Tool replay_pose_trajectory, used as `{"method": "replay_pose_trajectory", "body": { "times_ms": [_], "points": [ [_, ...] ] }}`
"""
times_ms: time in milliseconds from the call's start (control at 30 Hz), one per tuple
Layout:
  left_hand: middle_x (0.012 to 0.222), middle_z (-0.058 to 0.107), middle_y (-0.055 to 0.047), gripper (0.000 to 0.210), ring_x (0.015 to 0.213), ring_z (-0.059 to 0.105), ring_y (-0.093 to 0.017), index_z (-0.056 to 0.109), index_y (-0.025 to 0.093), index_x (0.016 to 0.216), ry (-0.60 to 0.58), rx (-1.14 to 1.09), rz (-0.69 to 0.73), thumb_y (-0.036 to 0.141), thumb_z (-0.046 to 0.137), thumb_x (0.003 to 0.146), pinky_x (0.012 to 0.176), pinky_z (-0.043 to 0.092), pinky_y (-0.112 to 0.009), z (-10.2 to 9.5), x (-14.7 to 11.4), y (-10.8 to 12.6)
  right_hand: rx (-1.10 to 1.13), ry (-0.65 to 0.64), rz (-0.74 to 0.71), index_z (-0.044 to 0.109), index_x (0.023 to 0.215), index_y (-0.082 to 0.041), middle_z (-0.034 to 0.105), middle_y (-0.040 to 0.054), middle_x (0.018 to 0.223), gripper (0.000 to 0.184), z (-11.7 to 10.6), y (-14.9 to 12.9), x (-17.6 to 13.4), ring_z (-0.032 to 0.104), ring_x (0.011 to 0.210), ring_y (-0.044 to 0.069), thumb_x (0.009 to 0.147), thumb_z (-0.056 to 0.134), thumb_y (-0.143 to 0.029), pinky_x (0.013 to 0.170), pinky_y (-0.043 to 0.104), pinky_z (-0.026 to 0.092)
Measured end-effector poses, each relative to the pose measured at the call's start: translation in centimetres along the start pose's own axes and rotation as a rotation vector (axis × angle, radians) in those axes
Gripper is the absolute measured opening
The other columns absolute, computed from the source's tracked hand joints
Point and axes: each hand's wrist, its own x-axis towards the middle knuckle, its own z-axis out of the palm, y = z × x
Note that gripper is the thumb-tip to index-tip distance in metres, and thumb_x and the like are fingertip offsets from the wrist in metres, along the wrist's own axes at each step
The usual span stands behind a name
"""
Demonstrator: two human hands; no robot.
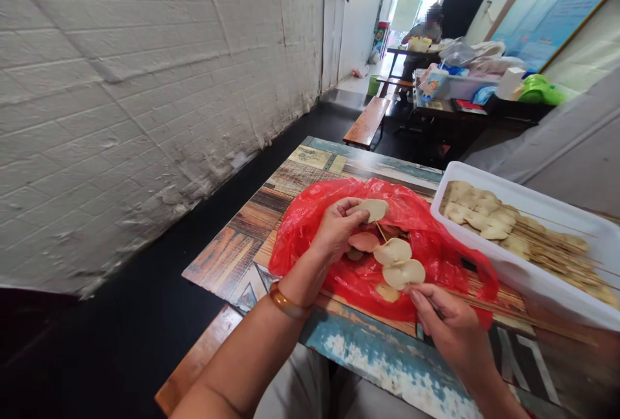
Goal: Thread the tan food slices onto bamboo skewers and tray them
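Between the thumb and fingers of my left hand (341, 222) is a pale round slice (374, 210), close to the bare tip of a thin wooden skewer (382, 232). My right hand (448, 322) pinches that skewer lower down, just below two threaded slices (403, 273). An open red plastic bag (310, 209) lies under both hands, with more loose slices (364, 242) inside it. To the right, a white tray (542, 196) holds many filled skewers (484, 209) in a pile. Several bare sticks (523, 317) lie on the table beside my right hand.
The wood-patterned table (227, 248) has a corner at left. A bench (368, 121) stands beyond it, another (203, 361) at lower left. A cluttered table (465, 99) is at the back right, with a seated person (426, 30) farther off. A white brick-pattern wall (159, 83) runs along the left.
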Motion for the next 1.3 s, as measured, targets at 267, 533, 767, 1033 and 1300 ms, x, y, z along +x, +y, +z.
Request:
{"method": "replay_pose_trajectory", "body": {
  "times_ms": [267, 533, 767, 1033, 1300],
  "points": [
    [0.066, 0.065, 0.000, 0.024, 0.057, 0.057, -0.010, 0.062, 0.013, 0.074, -0.013, 0.052, 0.037, 0.022, 0.074, 0.055, 0.060, 0.045, -0.022, 0.27, -0.28, 0.28, -0.002, 0.018, 0.038, 0.069, 0.085, -0.022, 0.050, -0.0033, 0.045, 0.031, -0.01, 0.05, -0.07, 0.051, 0.041, 0.014, 0.084, 0.048, -0.045, 0.042, 0.022, 0.040],
    [0.071, 0.066, -0.001, 0.023, 0.062, 0.058, -0.011, 0.062, 0.013, 0.075, -0.006, 0.080, 0.064, 0.021, 0.074, 0.056, 0.062, 0.045, -0.021, 0.11, -0.08, -0.12, 0.029, 0.010, 0.051, 0.069, 0.083, -0.021, 0.050, -0.0038, 0.046, 0.031, 0.27, 0.30, 0.05, 0.049, 0.041, 0.012, 0.085, 0.048, -0.044, 0.039, 0.021, 0.038],
    [0.067, 0.063, 0.000, 0.015, 0.061, 0.055, -0.011, 0.063, 0.014, 0.072, 0.000, 0.234, 0.136, 0.021, 0.070, 0.061, 0.059, 0.042, -0.021, -0.02, 0.16, -0.41, 0.045, 0.032, 0.036, 0.070, 0.084, -0.022, 0.049, -0.0038, 0.044, 0.031, 0.40, 0.11, 0.15, 0.048, 0.040, 0.012, 0.084, 0.048, -0.044, 0.039, 0.021, 0.037],
    [0.069, 0.062, 0.000, 0.016, 0.063, 0.053, -0.011, 0.065, 0.015, 0.074, 0.012, 0.324, 0.179, 0.020, 0.070, 0.060, 0.061, 0.041, -0.021, -0.17, 0.32, -0.57, 0.012, 0.039, 0.002, 0.070, 0.082, -0.021, 0.050, -0.0035, 0.043, 0.032, 0.24, 0.32, 0.34, 0.048, 0.040, 0.012, 0.085, 0.047, -0.043, 0.041, 0.021, 0.039],
    [0.070, 0.062, 0.001, 0.015, 0.064, 0.054, -0.011, 0.065, 0.015, 0.074, 0.021, 0.291, 0.174, 0.018, 0.069, 0.059, 0.063, 0.042, -0.021, -0.26, 0.38, -0.55, 0.004, 0.049, 0.005, 0.070, 0.081, -0.023, 0.050, -0.0037, 0.043, 0.031, 0.31, 0.02, 0.34, 0.050, 0.040, 0.013, 0.084, 0.048, -0.044, 0.042, 0.022, 0.038]
  ]
}}
